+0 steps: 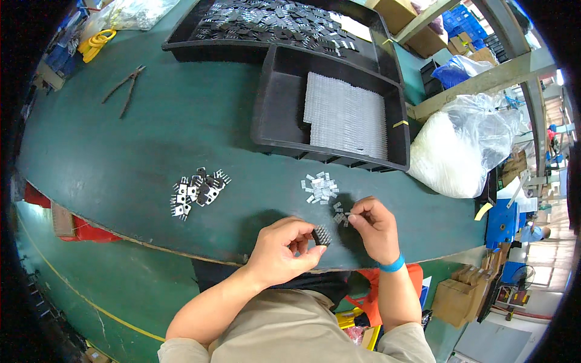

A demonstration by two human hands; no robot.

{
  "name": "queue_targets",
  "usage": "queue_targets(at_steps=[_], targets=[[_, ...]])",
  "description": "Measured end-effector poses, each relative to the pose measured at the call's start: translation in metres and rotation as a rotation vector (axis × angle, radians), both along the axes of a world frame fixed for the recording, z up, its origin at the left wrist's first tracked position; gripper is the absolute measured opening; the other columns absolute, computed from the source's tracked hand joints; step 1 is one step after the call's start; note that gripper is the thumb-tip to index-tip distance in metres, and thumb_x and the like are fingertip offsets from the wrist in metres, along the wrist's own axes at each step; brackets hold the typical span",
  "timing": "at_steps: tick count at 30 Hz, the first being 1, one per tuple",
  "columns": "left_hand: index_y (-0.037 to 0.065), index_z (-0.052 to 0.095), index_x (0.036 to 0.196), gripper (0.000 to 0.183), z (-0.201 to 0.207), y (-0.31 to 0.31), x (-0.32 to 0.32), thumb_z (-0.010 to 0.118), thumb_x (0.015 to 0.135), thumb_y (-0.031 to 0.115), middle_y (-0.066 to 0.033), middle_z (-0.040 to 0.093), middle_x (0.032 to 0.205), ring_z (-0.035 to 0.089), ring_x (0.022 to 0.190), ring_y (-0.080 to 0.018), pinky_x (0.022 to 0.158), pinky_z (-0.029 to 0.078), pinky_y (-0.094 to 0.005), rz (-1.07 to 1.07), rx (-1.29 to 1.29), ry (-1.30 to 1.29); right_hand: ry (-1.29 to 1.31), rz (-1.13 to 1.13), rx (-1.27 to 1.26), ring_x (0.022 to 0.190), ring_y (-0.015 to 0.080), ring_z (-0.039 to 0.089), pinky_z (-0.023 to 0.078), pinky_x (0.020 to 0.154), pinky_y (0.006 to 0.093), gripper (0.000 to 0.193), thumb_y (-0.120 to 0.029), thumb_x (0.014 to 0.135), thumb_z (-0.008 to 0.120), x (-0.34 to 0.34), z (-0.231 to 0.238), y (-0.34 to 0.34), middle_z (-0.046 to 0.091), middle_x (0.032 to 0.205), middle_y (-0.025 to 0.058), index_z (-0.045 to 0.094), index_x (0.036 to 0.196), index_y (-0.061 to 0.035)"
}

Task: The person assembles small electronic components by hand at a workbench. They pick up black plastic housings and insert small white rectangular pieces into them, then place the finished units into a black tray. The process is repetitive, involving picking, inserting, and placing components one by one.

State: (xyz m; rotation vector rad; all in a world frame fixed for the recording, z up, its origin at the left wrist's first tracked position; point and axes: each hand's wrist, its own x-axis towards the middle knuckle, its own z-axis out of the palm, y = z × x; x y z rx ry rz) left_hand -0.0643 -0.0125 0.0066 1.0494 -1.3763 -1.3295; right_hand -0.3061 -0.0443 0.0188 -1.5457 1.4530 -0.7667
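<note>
One smooth green desk (157,145) with two boxy black plastic trays (264,115). In left hand (281,248), grasped near desk edge: one black block (320,236) with rows of metal pins (324,232). By right hand (375,228), grip impossible to tell: two heaps of tiny clear plastic chips (321,189).

Pliers (132,76), handles spread, lie on green table (85,145), far left. Yellow looped object (89,51) near crumpled clear plastic (136,13); exact kind unclear. Right side: clear bag (448,151) with white contents. Beyond: blue box (501,222), cardboard carton (452,300), round fan (525,276). Yellow line (115,316) on green floor (66,296), lower left.
</note>
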Motion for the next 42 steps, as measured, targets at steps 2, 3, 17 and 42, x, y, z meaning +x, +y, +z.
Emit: queue_targets(at_steps=[2, 3, 17, 42], targets=[[0.001, 0.07, 0.102, 0.03, -0.008, -0.001, 0.0, 0.084, 0.077, 0.007, -0.0056, 0.066, 0.088, 0.059, 0.066, -0.0084, 0.056, 0.048, -0.0238, -0.046, -0.01, -0.02, -0.26, 0.021, 0.034, 0.085, 0.015, 0.064, 0.052, 0.075, 0.0301, 0.011, 0.004, 0.091, 0.068, 0.001, 0.005, 0.005, 0.065, 0.1, 0.0069, 0.063, 0.098, -0.0021], [0.002, 0.071, 0.102, 0.029, -0.008, -0.001, 0.001, 0.084, 0.076, 0.007, -0.0046, 0.066, 0.086, 0.059, 0.066, -0.008, 0.055, 0.047, -0.0235, -0.033, -0.033, -0.022, -0.396, 0.033, 0.056, 0.085, 0.0129, 0.063, 0.052, 0.075, 0.0288, 0.011, 0.004, 0.092, 0.067, 0.005, 0.009, 0.007, 0.064, 0.1, 0.0057, 0.062, 0.099, -0.0024], [0.002, 0.07, 0.104, 0.034, -0.01, 0.0, 0.003, 0.084, 0.074, 0.006, -0.0065, 0.068, 0.092, 0.061, 0.067, -0.0122, 0.058, 0.05, -0.0259, -0.071, -0.098, -0.041, -0.527, 0.15, 0.143, 0.083, 0.0108, 0.06, 0.049, 0.074, 0.0251, 0.016, 0.008, 0.089, 0.067, 0.025, 0.022, 0.009, 0.062, 0.098, 0.0069, 0.062, 0.101, -0.0011], [0.001, 0.071, 0.103, 0.037, -0.011, -0.001, 0.002, 0.086, 0.07, 0.009, -0.0053, 0.066, 0.085, 0.062, 0.066, -0.0111, 0.056, 0.051, -0.0247, -0.064, -0.142, -0.083, -0.286, 0.222, -0.049, 0.078, 0.0153, 0.058, 0.045, 0.068, 0.0277, 0.016, -0.008, 0.086, 0.066, 0.028, 0.021, 0.007, 0.065, 0.092, 0.008, 0.071, 0.099, -0.0005]])
